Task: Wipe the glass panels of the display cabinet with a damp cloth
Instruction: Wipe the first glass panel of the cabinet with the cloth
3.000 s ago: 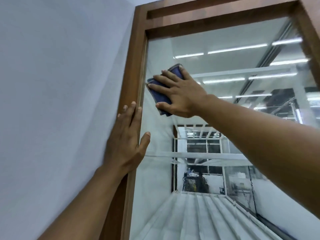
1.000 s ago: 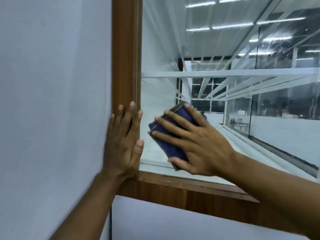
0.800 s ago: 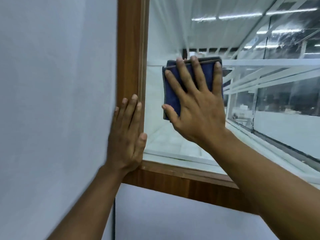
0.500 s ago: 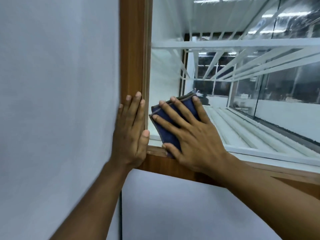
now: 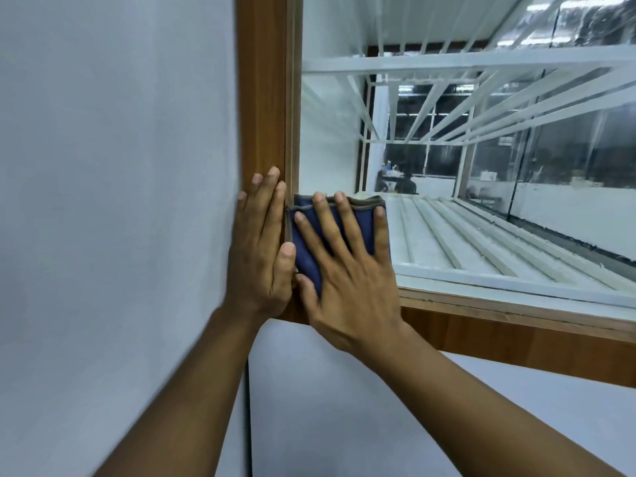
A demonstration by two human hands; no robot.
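Both hands lie flat with straight fingers: the left hand [image 5: 261, 249] rests on the upright of the wooden frame [image 5: 265, 98], and the right hand [image 5: 347, 280] presses the cloth [image 5: 364, 228] against the glass, thumbs nearly touching. A grey wall [image 5: 120, 201] fills the view toward 9 o'clock. The glass panel [image 5: 447, 201] spreads toward 3 o'clock (white slats show through it), framed along its 9 and 6 o'clock edges. The folded blue cloth sits in the panel's 7 o'clock corner, against the frame.
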